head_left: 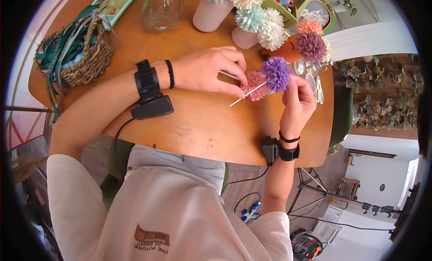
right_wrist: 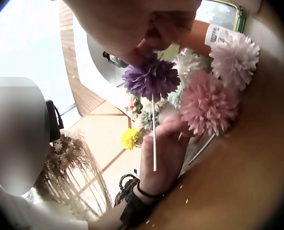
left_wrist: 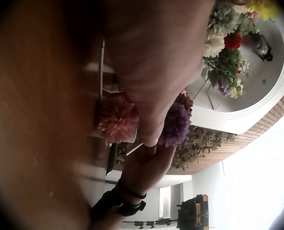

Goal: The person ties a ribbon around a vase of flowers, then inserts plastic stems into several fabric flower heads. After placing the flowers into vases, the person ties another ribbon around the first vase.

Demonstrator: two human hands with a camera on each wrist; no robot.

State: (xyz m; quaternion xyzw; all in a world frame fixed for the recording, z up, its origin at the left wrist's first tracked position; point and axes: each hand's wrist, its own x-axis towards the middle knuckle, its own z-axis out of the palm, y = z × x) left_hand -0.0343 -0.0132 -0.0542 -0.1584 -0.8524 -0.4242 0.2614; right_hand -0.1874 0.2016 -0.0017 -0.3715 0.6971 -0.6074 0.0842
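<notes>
A round wooden table (head_left: 189,126) carries the work, with a woven basket (head_left: 87,58) of green strips at its far left, a clear glass jar (head_left: 162,11) and a white ribbed vase (head_left: 209,13) of paper blooms at the far edge, and a pair of scissors (head_left: 318,87) near the right rim. Over the table's middle, the left hand (head_left: 209,72) lies palm-down with its fingers curled together, the tips closing on the white stick (head_left: 247,93) of the purple paper flower (head_left: 275,73); a second thin stick passes under the same fingers. Just beside and partly behind the purple bloom lies the pink paper flower (head_left: 255,86), close under the left fingertips; whether it rests on the tabletop cannot be told. The right hand (head_left: 297,103) rises from the near edge with its fingers bent and gathered, the fingertips pinching the purple bloom at its right side. In the right wrist view the purple paper flower (right_wrist: 150,79) sits directly under the pinching right fingertips (right_wrist: 146,48), its stick (right_wrist: 154,134) running down across the left hand (right_wrist: 166,148), with the pink paper flower (right_wrist: 208,103) touching it at the side.
</notes>
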